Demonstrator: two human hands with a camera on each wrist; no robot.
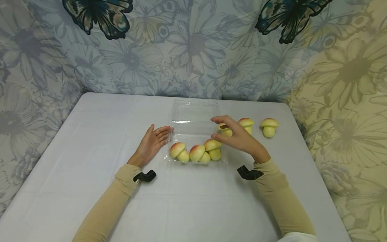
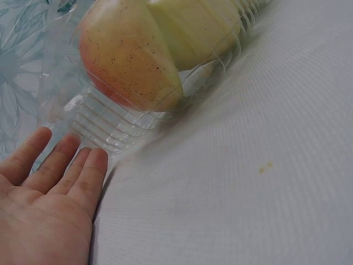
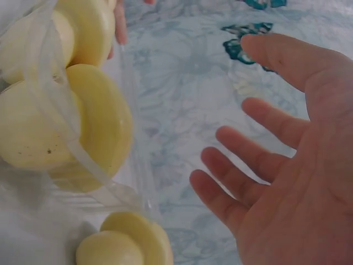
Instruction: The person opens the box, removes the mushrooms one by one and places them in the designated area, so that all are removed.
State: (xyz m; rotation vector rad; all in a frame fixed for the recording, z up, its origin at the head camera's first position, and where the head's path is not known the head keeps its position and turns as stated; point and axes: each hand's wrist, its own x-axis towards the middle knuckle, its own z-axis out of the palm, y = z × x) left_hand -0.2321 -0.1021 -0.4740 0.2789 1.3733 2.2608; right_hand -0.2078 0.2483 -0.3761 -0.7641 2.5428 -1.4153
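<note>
A clear plastic clamshell box (image 1: 195,127) lies with its lid raised at the back. Three mushroom-shaped pieces, yellow with reddish caps, sit in a row along its front: a left one (image 1: 177,150), a middle one (image 1: 197,153) and a right one (image 1: 214,154). My left hand (image 1: 151,145) is beside the box, palm turned up and fingers straight; in the left wrist view its fingertips are right at the ridged wall (image 2: 96,124). Above the box's right side, my right hand (image 1: 240,138) has spread fingers and holds nothing. Beyond its fingers, a partly hidden mushroom piece (image 1: 226,132) stands.
Two more mushroom pieces stand farther right, a nearer one (image 1: 246,122) and an outer one (image 1: 269,123). White cloth covers the table (image 1: 193,208). Behind its back edge rises a flowered, butterfly-patterned wall covering (image 1: 193,50).
</note>
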